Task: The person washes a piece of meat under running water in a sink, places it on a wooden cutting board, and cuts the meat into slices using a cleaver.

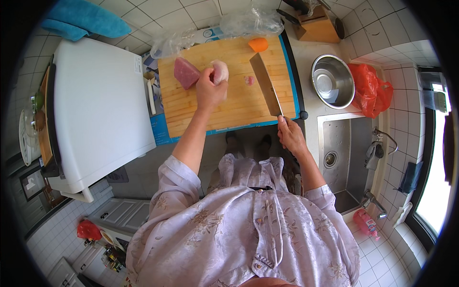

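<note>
My left hand (pixel 211 91) grips a pale, fatty piece of raw meat (pixel 220 71) over a wooden cutting board (pixel 229 104). Left of it, a larger block of pink raw meat (pixel 186 73) lies on the board. My right hand (pixel 291 134) holds a cleaver (pixel 266 84) by its handle at the board's near right edge, the broad blade pointing away from me over the board. Between the blade and my left hand lies a small scrap of meat (pixel 249 80). An orange piece of vegetable, perhaps carrot (pixel 258 45), sits near the far edge.
Clear plastic bags (pixel 251 22) lie behind the board. At the right are a knife block (pixel 319 27), a steel bowl (pixel 332 81), a red plastic bag (pixel 373 89) and a steel sink (pixel 337 138). A white appliance (pixel 100 107) stands at the left.
</note>
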The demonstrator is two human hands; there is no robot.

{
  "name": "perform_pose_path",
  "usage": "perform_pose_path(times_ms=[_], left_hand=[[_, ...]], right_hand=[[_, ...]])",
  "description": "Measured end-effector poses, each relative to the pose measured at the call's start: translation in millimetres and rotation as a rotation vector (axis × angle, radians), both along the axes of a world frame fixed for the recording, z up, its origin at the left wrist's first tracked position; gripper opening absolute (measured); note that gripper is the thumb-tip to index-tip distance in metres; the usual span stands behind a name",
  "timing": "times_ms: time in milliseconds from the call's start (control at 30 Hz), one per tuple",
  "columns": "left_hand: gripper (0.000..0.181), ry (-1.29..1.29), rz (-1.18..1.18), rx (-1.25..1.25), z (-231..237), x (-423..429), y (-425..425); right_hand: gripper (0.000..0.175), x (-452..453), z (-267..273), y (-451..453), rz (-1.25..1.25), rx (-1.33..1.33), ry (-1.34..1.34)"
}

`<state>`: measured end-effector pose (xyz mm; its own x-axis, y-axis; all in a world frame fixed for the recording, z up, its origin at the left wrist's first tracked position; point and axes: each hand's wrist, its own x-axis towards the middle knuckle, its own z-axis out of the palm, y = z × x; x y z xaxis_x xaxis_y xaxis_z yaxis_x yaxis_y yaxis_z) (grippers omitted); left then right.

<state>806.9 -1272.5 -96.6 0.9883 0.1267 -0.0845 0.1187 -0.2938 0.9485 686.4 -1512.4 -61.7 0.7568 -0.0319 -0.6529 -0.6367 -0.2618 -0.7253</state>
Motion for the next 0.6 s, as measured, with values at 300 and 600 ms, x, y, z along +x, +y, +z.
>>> perform_pose_path(times_ms=[300, 600], left_hand=[[0.034, -0.326, -0.12, 0.565, -24.9, -48.8, -44.9], [0.036, 0.03, -0.126, 0.492, -34.7, -35.7, -14.2]], right_hand=[[0.047, -0.4, 2.4, 5.5, 0.024, 0.005, -0.013], [0.054, -4.6, -1.9, 12.3, -0.009, -0.037, -0.05]])
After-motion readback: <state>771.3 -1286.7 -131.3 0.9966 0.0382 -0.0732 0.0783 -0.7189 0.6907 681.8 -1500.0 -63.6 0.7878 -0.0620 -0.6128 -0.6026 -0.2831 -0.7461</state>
